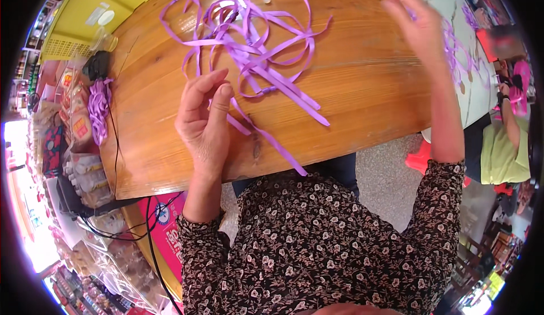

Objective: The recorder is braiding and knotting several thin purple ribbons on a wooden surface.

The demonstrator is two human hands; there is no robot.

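A tangle of purple ribbon point(249, 49) lies on the wooden table point(362, 60), several strands running toward its front edge. My left hand point(204, 119) is raised over the front left part of the table, its fingers curled in and the thumb close to them. Ribbon strands pass behind this hand and show beside the thumb; it appears to hold a strand, though the grip is partly hidden. My right hand point(419, 29) is above the table's right side, blurred, with fingers stretched out to the left. A small purple bit shows by its fingers; whether it is held is unclear.
A yellow perforated basket point(90, 9) stands at the far left. Near it are a purple ribbon bundle point(99, 108) and packaged goods point(76, 105). A white marbled table point(476, 97) with more ribbon adjoins on the right. A person in light green point(504, 156) is beyond it.
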